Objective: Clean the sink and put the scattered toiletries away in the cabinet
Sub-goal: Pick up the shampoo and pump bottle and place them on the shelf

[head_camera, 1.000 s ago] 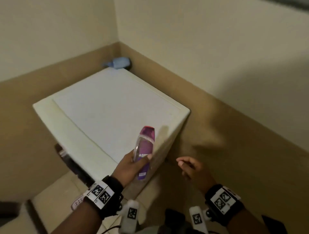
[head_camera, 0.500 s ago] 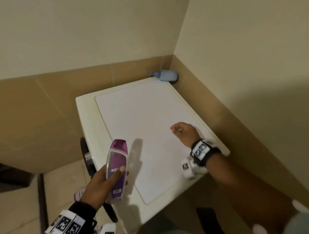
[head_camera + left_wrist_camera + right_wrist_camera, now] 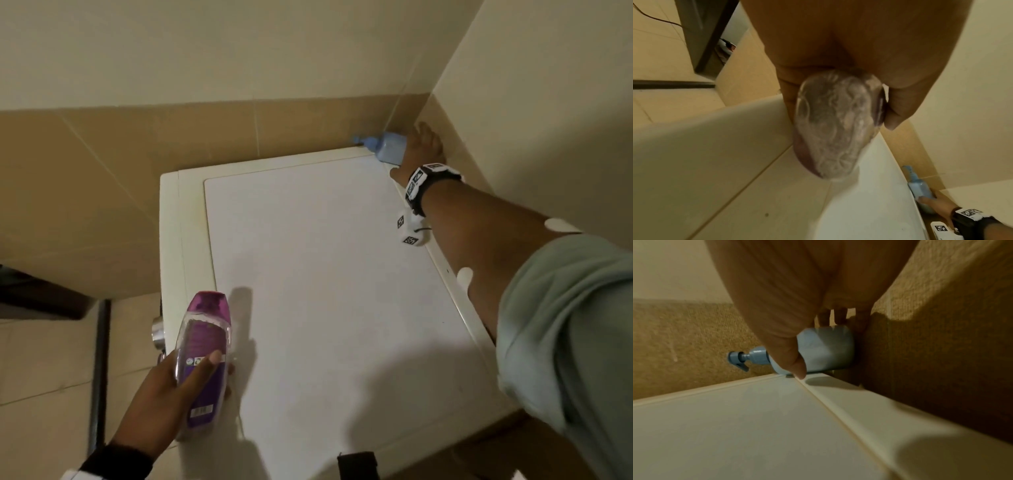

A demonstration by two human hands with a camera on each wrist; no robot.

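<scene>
Gathering toiletries | head: left hand (image 3: 164, 394) grips purple shampoo bottle (image 3: 205, 359); right hand (image 3: 423, 150) reaches blue pump bottle (image 3: 388, 149) lying in white appliance top's (image 3: 325, 274) far corner | left wrist: grip closed around bottle | right wrist: thumb and fingers straddle pump bottle, clasp unconfirmed | next: close, lift, carry to cabinet.

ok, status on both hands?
Left hand grips purple bottle. Right hand closing round blue pump bottle, lying in wall corner. Nothing in the way.
</scene>
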